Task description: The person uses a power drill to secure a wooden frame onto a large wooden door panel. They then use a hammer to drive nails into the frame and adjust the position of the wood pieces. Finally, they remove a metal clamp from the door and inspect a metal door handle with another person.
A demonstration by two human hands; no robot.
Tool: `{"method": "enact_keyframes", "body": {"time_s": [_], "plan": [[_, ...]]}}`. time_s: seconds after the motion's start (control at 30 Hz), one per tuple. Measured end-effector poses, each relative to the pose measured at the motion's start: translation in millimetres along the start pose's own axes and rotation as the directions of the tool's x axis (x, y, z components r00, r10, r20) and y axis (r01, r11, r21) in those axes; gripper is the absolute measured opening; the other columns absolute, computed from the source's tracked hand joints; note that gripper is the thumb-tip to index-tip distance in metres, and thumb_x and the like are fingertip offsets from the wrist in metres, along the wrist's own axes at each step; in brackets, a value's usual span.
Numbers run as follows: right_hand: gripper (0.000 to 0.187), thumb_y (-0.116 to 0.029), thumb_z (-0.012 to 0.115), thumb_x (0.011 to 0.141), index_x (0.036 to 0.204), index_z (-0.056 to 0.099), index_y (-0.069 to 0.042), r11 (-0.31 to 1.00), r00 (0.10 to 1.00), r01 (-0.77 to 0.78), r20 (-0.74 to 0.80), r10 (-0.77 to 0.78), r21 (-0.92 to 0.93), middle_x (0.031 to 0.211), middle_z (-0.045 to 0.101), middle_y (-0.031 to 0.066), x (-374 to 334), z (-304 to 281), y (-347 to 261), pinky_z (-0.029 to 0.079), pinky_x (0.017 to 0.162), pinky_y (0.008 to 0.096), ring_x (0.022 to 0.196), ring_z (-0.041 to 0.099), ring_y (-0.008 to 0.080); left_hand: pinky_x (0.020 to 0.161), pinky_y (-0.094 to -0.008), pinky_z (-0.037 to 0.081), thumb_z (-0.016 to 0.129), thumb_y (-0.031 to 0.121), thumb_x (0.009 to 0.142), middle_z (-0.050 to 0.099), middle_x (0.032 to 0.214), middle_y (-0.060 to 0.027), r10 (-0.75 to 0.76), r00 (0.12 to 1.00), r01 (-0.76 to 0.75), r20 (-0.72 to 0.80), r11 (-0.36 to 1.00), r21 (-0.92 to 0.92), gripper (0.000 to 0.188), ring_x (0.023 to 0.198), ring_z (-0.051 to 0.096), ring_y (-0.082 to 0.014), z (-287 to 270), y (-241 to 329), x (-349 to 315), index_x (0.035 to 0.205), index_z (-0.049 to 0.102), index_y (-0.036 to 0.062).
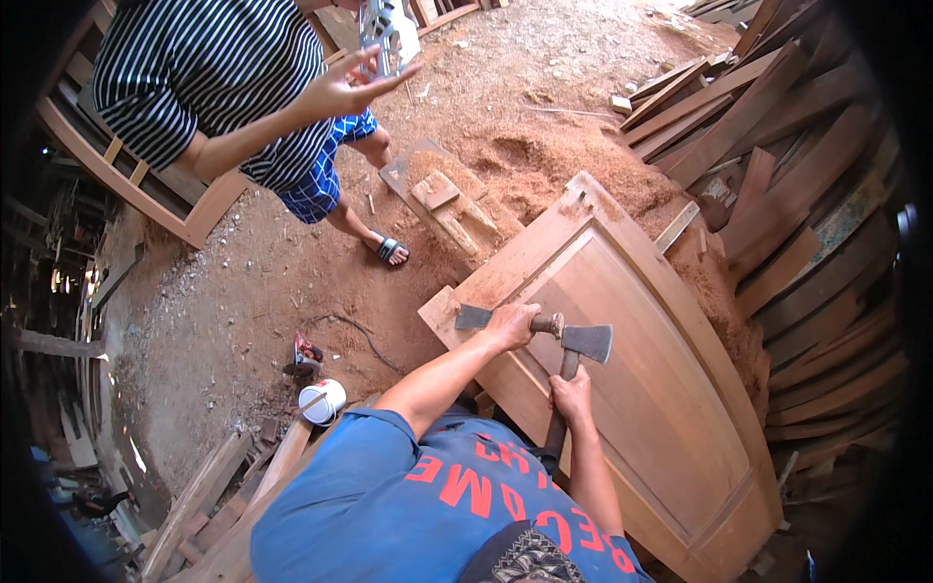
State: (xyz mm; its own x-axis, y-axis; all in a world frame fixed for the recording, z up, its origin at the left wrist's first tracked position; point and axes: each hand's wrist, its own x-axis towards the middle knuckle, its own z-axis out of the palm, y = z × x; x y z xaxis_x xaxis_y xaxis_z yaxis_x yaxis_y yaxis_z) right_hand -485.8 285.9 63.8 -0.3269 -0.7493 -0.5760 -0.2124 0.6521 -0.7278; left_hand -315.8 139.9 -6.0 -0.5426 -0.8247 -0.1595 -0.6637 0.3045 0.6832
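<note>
My left hand (512, 328) is wrapped round the wooden handle of a chisel, its wide flat blade (473, 318) lying toward the far left edge of a panelled wooden door (622, 389). In my right hand (571, 394) is the handle of a hatchet. The hatchet's grey head (589, 342) is close to the butt of the chisel handle (551, 324); whether they touch I cannot tell. The door lies flat before me, with a raised, curved panel and sawdust at its far end. My fingers partly hide both handles.
Another person in a striped shirt (214, 87) stands at the far left, holding a grey-white object (382, 39). Wood blocks (452, 209) lie beyond the door. Stacked boards (807, 194) line the right. A white bucket (322, 401) and a red power tool (306, 352) with a cord stand left.
</note>
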Motion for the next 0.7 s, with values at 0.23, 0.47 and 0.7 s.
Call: {"method": "enact_keyframes", "body": {"time_s": [0.23, 0.47, 0.7], "plan": [[0.026, -0.006, 0.063, 0.085, 0.102, 0.044, -0.004, 0.922, 0.890, 0.091, -0.446, 0.094, 0.376, 0.060, 0.053, 0.0044, 21, -31, 4, 0.044, 0.036, 0.0335, 0.041, 0.051, 0.0146, 0.074, -0.0528, 0.054, 0.070, 0.017, 0.085, 0.070, 0.088, -0.0199, 0.013, 1.000, -0.013, -0.013, 1.000, -0.015, 0.014, 0.090, 0.069, -0.0423, -10, 4, -6, 0.093, 0.061, 0.0099], [0.026, -0.004, 0.064, 0.082, 0.101, 0.047, -0.003, 1.000, 1.000, -0.008, -0.010, 0.008, 0.012, 0.061, 0.053, 0.0045, 0, -17, 10, 0.044, 0.038, 0.0324, 0.043, 0.053, 0.0155, 0.076, -0.0511, 0.054, 0.075, 0.025, 0.085, 0.071, 0.091, -0.0190, 0.021, 0.999, -0.021, 0.024, 1.000, 0.008, 0.022, 0.091, 0.069, -0.0407, -11, 1, -9, 0.096, 0.062, 0.0103], [0.030, -0.005, 0.062, 0.085, 0.110, 0.049, 0.004, 0.999, 0.995, -0.024, 0.101, 0.027, -0.030, 0.064, 0.057, 0.0091, -6, 24, 3, 0.047, 0.040, 0.0365, 0.047, 0.057, 0.0176, 0.078, -0.0508, 0.055, 0.076, 0.024, 0.083, 0.073, 0.092, -0.0167, -0.001, 0.993, -0.006, 0.115, 0.998, 0.064, 0.024, 0.092, 0.070, -0.0408, -13, -29, -6, 0.099, 0.065, 0.0110]]}}
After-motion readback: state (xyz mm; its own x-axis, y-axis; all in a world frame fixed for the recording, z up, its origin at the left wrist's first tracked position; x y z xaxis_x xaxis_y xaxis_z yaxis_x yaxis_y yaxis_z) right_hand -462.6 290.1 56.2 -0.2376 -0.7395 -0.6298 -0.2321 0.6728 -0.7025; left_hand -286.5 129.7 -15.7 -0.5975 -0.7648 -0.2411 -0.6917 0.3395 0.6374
